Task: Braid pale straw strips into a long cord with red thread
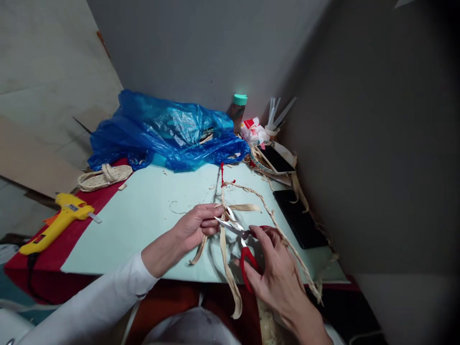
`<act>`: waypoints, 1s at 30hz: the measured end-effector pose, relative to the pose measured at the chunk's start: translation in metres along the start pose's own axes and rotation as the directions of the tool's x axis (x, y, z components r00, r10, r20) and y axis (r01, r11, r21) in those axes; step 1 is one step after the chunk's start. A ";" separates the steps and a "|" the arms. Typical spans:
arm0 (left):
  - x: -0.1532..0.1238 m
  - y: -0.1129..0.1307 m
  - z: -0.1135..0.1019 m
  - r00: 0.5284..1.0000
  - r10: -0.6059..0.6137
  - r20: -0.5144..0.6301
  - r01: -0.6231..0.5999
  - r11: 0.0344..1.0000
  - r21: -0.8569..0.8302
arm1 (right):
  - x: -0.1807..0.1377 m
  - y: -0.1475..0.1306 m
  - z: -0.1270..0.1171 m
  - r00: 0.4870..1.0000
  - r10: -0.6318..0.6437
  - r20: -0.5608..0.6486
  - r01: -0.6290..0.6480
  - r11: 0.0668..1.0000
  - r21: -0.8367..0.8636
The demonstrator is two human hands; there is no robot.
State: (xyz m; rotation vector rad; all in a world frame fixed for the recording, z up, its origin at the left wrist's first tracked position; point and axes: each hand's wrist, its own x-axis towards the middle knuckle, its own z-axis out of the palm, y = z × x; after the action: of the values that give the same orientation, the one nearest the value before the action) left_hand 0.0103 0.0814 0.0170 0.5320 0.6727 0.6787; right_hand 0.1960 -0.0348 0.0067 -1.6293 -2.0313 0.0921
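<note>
My left hand point(197, 223) pinches a bundle of flat tan straw strips point(225, 249) that hang over the front edge of a pale green board point(143, 220). My right hand point(276, 273) grips red-handled scissors point(240, 235), fingers through the loops. The scissor blades stand apart and point left at the strips just beside my left fingertips. A braided straw cord point(273, 215) runs from a red thread point(223, 175) on the board down past my right hand.
A yellow glue gun point(57, 223) lies on red cloth at the left. A coil of straw rope point(104, 177) and a blue plastic bag point(165, 132) sit behind. A green-capped bottle point(237, 111), glue sticks point(276, 115) and two dark phones point(298, 218) line the right wall.
</note>
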 end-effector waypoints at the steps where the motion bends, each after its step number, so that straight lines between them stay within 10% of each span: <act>1: 0.000 0.000 0.000 1.000 0.003 0.009 -0.003 1.000 0.001 | 0.003 0.000 0.001 1.000 -0.002 0.000 0.002 1.000 -0.002; 24: -0.001 -0.002 -0.005 0.998 0.051 0.031 -0.056 0.983 0.178 | 0.006 0.008 -0.002 0.978 -0.205 -0.029 0.199 0.968 -0.153; 30: -0.007 0.001 -0.002 0.998 0.051 0.049 -0.059 0.979 0.194 | -0.002 0.030 -0.014 0.991 0.004 -0.134 -0.005 1.000 -0.006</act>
State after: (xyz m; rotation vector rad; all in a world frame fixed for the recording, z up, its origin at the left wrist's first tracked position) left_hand 0.0044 0.0780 0.0189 0.7470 0.6891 0.6543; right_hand 0.2295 -0.0318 0.0071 -1.6005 -1.9283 -0.0220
